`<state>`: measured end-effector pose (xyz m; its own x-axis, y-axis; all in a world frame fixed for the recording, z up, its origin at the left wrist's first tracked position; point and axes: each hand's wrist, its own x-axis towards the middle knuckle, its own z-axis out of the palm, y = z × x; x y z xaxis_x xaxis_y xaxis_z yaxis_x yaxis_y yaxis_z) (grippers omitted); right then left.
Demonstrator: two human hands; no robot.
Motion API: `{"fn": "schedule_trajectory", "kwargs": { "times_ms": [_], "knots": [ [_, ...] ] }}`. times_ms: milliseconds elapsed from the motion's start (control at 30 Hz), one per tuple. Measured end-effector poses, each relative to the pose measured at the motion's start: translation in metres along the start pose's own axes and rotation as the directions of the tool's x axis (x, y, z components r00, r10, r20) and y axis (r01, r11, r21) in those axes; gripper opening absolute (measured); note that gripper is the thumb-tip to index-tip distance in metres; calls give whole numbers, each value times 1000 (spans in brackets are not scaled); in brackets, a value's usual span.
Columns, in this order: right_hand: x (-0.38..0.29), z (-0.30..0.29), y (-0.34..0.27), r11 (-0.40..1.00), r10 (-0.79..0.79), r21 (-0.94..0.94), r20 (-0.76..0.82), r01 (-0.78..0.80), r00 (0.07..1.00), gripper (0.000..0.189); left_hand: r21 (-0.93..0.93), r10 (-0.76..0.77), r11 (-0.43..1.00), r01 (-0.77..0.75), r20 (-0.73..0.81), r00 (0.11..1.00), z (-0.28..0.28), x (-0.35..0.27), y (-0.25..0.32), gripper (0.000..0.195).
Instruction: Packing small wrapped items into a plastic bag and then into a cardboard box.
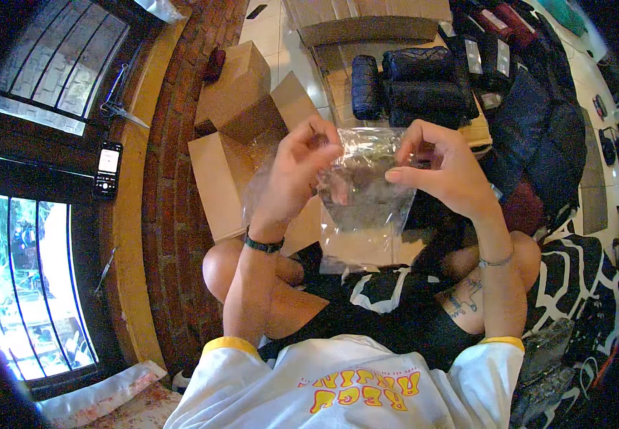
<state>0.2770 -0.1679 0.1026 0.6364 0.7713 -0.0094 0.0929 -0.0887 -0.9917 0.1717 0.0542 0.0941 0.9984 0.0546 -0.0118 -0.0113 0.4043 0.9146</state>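
A clear plastic bag (368, 214) hangs upright in front of me, stretched between both hands above my crossed legs. My left hand (301, 166) is a little blurred and pinches the bag's upper left edge. On the other side, my right hand (438, 166) holds the upper right edge between thumb and fingers. Through the film I see cardboard and dark cloth, and the bag seems to hold nothing. Beyond it lie several rolled dark bundles in clear wrap (422, 86) on a flat piece of cardboard (336, 69).
An open cardboard box (218, 187) stands to the left with clear plastic inside. Dark clothing (534, 123) is heaped at the right, near packed garments (489, 53). Scissors (124, 112) and a phone (108, 169) are by the barred window. A larger carton (368, 21) is at the far end.
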Motion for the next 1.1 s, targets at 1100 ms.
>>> {"fn": "schedule_trajectory", "kwargs": {
  "times_ms": [1100],
  "knots": [
    [13, 80, 15, 527, -479, -826, -97, 198, 872, 79, -679, 32, 733, 24, 69, 997, 56, 1, -21, 67]
  ]
}}
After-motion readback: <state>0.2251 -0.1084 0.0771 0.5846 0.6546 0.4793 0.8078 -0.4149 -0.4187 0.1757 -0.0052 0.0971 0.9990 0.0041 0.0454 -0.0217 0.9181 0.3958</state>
